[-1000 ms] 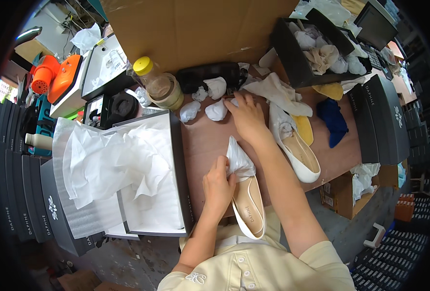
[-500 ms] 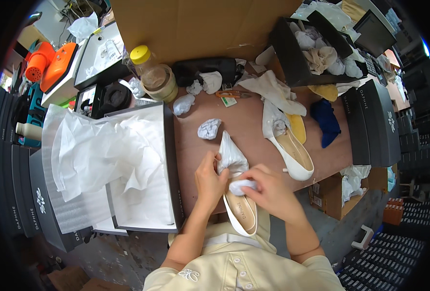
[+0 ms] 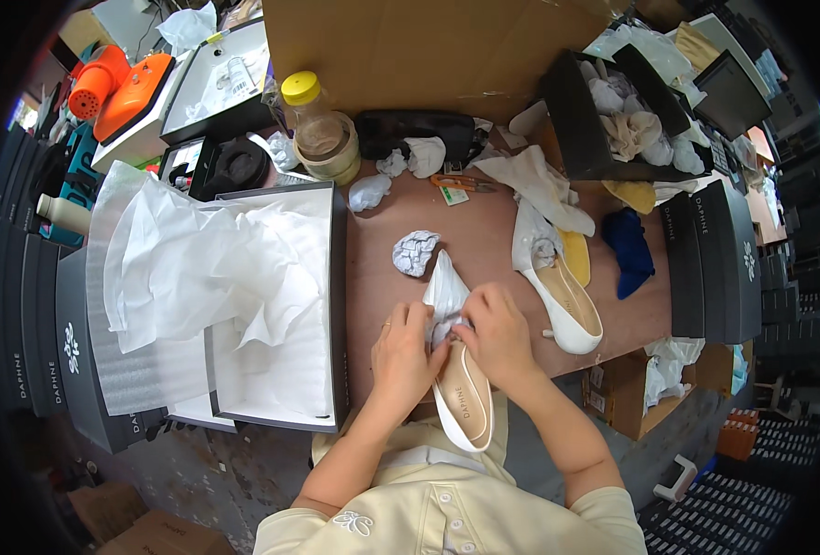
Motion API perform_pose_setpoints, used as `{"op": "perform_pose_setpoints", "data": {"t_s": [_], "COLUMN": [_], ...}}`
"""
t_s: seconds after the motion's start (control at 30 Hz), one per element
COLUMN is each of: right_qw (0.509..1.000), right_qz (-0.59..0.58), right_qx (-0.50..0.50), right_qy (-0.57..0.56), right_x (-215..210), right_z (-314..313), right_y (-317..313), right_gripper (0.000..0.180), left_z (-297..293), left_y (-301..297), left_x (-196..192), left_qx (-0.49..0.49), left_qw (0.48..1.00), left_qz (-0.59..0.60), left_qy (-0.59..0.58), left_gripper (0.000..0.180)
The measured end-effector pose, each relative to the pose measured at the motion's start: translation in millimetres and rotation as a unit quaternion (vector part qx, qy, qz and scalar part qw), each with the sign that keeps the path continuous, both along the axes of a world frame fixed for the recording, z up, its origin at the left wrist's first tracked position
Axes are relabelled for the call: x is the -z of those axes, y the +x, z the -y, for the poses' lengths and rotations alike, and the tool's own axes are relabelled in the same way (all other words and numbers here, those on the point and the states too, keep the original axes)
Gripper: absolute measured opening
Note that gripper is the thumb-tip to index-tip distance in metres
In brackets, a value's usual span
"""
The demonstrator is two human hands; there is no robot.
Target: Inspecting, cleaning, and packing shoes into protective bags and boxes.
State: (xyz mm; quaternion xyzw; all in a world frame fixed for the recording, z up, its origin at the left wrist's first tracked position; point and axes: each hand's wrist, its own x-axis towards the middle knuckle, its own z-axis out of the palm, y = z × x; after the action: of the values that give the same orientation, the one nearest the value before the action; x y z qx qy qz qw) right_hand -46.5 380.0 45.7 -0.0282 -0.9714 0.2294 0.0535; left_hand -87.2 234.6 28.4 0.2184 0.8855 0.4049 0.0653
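Observation:
A white pointed high-heeled shoe [image 3: 473,421] lies with its toe pointing away from me and its heel end towards my body. Its toe part looks wrapped in thin white material [image 3: 445,285]. My left hand [image 3: 404,356] closes round the left side of the shoe, thumb at the opening. Opposite it, my right hand [image 3: 500,338] grips the right side, its thumb also at the opening. Between the thumbs a crumpled white paper wad [image 3: 441,329] shows partly inside the shoe; fingers hide the rest. The matching white shoe [image 3: 572,319] rests to the right, paper in its toe.
An open shoe box [image 3: 338,277] with white tissue paper [image 3: 197,268] stands at left. A loose paper ball [image 3: 416,252] lies beyond the shoe. Farther back are a yellow-lidded jar [image 3: 313,120], orange-handled snips [image 3: 461,182] and a black box [image 3: 567,129] of wads. A blue cloth [image 3: 627,252] lies at right.
The white wad from my right hand has gone into the shoe's opening. My right hand has shifted forward onto the shoe's side, and both thumbs now meet at the opening. The view has shifted slightly.

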Motion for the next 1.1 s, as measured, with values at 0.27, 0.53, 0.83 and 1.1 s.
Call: {"op": "perform_pose_setpoints", "data": {"t_s": [0.27,0.53,0.83,1.1], "right_qw": [0.989,0.951,0.960,0.976], "right_qz": [0.017,-0.005,-0.093,-0.215], "right_qx": [0.061,0.027,0.164,-0.036], "right_qy": [-0.133,-0.308,-0.205,-0.024], "right_x": [16.5,-40.0,-46.6,-99.6], "right_z": [-5.8,30.3,17.9,46.9], "right_y": [-17.9,91.0,63.2,55.0], "right_gripper": [0.041,0.067,0.039,0.061], "left_z": [-9.7,-7.9,62.3,201.8], "left_y": [-6.0,5.5,-0.1,-186.1], "left_x": [12.0,33.9,-130.8,-172.0], "left_qx": [-0.055,-0.109,-0.124,0.023], "left_qw": [0.998,0.990,0.918,0.913], "left_qz": [-0.037,-0.006,-0.367,-0.293], "left_qy": [-0.013,0.094,0.083,-0.284], "left_gripper": [0.028,0.034,0.040,0.045]}}
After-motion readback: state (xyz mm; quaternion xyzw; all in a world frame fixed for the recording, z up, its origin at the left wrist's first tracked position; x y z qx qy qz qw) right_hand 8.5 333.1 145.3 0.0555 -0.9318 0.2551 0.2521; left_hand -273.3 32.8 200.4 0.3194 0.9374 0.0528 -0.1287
